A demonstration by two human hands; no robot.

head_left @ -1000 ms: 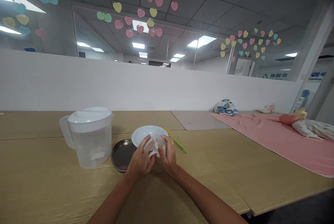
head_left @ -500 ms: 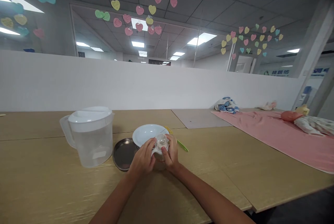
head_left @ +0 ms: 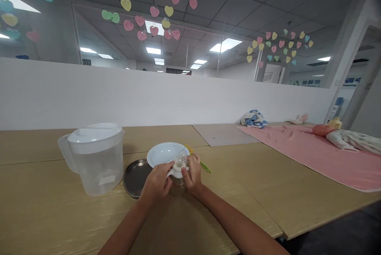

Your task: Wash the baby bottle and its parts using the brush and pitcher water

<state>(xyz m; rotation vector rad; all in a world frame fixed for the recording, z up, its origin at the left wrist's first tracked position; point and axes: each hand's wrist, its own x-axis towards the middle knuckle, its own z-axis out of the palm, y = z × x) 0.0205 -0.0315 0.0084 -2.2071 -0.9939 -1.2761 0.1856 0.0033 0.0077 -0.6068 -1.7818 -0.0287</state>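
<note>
A baby bottle with a clear domed cap, a white collar and white side handles is between my two hands, just in front of a white bowl. My left hand is closed around its left handle and side. My right hand grips it from the right, thumb near the collar. Fingers hide much of the bottle's lower body. Behind my right hand lies a brush with a yellow and green handle, partly covered. A round dark metal tray sits left of the bowl, close to my left hand.
A lidded clear plastic pitcher stands at the left. On the right, a pink cloth covers the table, with a doll lying on it. A blue and white cloth is bunched against the white wall.
The view has shifted slightly, so most things sit a little further left. My hands still hold the bottle, now tilted a bit differently, with the white collar showing more.
</note>
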